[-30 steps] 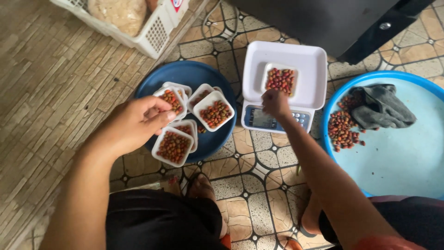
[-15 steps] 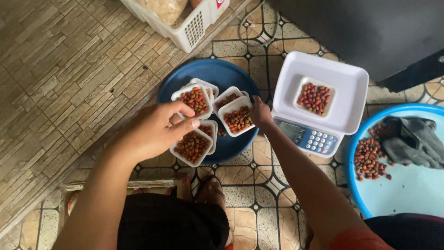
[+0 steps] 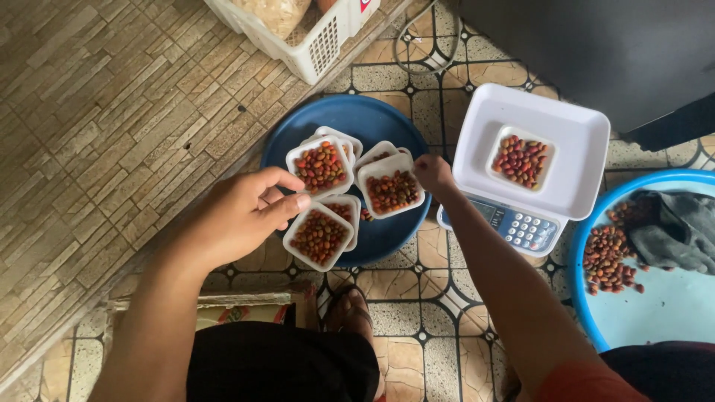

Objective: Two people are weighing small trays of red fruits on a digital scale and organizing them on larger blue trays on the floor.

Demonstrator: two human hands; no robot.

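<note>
Several filled white trays (image 3: 320,237) stacked on blue plate (image 3: 350,123); one sits on scale (image 3: 532,149). L hand (image 3: 242,216) pinches front tray's rim, R hand (image 3: 434,175) pinches another's corner. Loose red fruits (image 3: 607,257) left in basin (image 3: 581,298).

A home floor workplace: patterned tiles (image 3: 447,298), a weighing scale (image 3: 530,160), basins (image 3: 648,313) of small red fruit.

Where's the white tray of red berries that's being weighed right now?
In the head view, the white tray of red berries sits right of centre on the white scale platform, just right of the right hand and the dark blue plate, up-left of the light blue basin.
</note>
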